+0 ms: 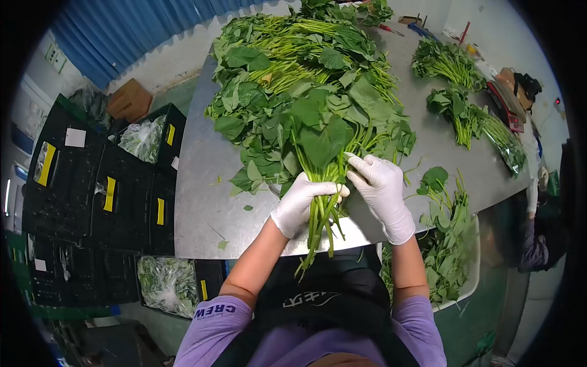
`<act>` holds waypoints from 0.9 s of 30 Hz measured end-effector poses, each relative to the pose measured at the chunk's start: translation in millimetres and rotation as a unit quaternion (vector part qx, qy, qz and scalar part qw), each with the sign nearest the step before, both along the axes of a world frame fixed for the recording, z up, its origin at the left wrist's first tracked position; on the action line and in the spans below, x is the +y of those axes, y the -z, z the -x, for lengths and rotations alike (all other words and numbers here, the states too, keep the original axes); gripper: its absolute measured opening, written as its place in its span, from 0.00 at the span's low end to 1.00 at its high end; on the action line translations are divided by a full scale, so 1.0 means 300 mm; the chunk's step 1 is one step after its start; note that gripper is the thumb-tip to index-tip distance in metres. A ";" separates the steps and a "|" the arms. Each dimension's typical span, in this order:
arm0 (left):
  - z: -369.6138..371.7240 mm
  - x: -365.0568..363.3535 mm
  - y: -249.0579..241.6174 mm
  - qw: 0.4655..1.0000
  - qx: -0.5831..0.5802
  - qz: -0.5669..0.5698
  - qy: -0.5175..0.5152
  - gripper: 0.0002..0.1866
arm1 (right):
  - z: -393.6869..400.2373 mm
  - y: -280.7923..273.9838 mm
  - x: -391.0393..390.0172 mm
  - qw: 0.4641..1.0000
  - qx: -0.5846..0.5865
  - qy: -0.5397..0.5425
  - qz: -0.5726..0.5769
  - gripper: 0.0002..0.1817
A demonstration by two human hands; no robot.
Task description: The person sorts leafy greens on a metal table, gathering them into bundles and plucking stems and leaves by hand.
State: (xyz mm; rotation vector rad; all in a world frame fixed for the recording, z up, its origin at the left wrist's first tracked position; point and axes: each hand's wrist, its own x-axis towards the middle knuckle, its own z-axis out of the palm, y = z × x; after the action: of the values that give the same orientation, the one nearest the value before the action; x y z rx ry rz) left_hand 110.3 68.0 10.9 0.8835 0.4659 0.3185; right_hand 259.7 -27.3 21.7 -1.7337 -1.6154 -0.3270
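Observation:
My left hand (304, 200), in a white glove, grips a bunch of leafy greens (323, 144) by its stems at the near edge of the metal table (199, 183). The stems hang down past the edge toward my dark apron. My right hand (380, 186), also gloved, rests against the right side of the same bunch, fingers spread and touching the stems. Behind the bunch lies a large pile of loose greens (293, 67) that covers the middle of the table.
Smaller bunches (449, 61) and a bagged bunch (504, 140) lie at the table's right. A white tub with green scraps (449, 257) stands at my right. Black crates (104, 202), some with bagged greens (165, 284), are stacked on the left. Another person (538, 232) stands at far right.

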 end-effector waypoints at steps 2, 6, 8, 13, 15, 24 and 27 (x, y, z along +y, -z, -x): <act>-0.004 0.000 0.011 1.000 -0.006 0.011 0.000 0.12 | -0.014 -0.012 -0.006 0.997 -0.076 0.009 0.008 0.11; -0.013 -0.005 0.016 1.000 0.021 0.010 0.000 0.09 | -0.005 -0.026 -0.021 0.976 -0.208 0.060 0.021 0.08; -0.018 -0.011 0.019 1.000 0.012 0.013 -0.014 0.07 | 0.013 -0.007 -0.028 0.970 -0.228 0.081 0.038 0.06; -0.055 -0.050 0.063 0.993 -0.015 -0.081 -0.084 0.06 | 0.017 0.064 -0.061 0.978 -0.193 0.043 0.070 0.04; -0.061 -0.074 0.085 0.991 -0.016 -0.100 -0.092 0.07 | 0.010 0.061 -0.104 0.985 -0.126 0.017 0.113 0.04; -0.013 -0.010 -0.025 0.947 0.040 -0.206 -0.243 0.11 | -0.154 0.143 -0.316 0.970 0.031 0.100 0.221 0.06; 0.017 0.044 -0.001 0.909 -0.073 -0.168 -0.373 0.19 | -0.354 0.250 -0.430 0.814 -0.099 0.451 0.352 0.19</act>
State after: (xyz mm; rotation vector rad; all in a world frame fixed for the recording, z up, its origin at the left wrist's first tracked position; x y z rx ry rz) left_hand 105.2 81.1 11.1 0.9783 0.6099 1.1909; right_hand 365.8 -156.3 -53.2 -3.0977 -0.9405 -0.3735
